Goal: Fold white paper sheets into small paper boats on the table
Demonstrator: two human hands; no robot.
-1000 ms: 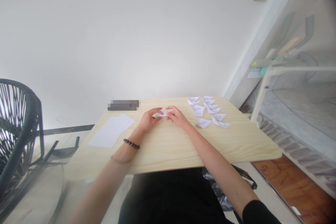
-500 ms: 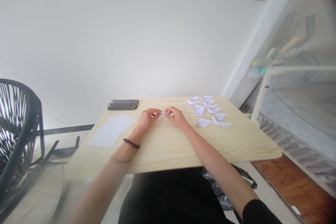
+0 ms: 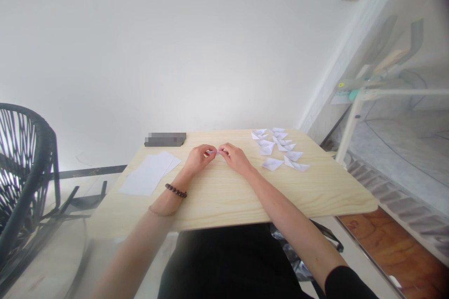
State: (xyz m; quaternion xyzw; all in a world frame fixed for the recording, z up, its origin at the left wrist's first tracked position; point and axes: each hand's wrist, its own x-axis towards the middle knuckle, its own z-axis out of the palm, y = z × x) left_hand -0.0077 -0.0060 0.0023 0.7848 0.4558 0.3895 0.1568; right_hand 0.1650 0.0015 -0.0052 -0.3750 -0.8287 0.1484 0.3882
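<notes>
A small piece of folded white paper (image 3: 218, 151) is pinched between my two hands above the middle of the table. My left hand (image 3: 198, 159), with a dark bead bracelet at the wrist, grips its left side with thumb and fingers. On the other side my right hand (image 3: 235, 156) pinches it, its fingertips almost meeting the left ones. The fingers cover most of the paper, so its exact shape is hidden. Several folded paper boats (image 3: 266, 147) stand in a group to the right. Flat white paper sheets (image 3: 143, 175) lie overlapping left of my left hand.
The light wooden table (image 3: 224, 205) stands against a white wall. A dark, partly blurred-out object (image 3: 164, 140) lies at its back left. A dark woven chair (image 3: 31, 168) is at the left, and a white metal frame (image 3: 351, 121) stands beyond the right edge.
My right fingertips have shifted slightly left along the folded paper, closer to my left fingertips. The boats and the sheets stay where they were.
</notes>
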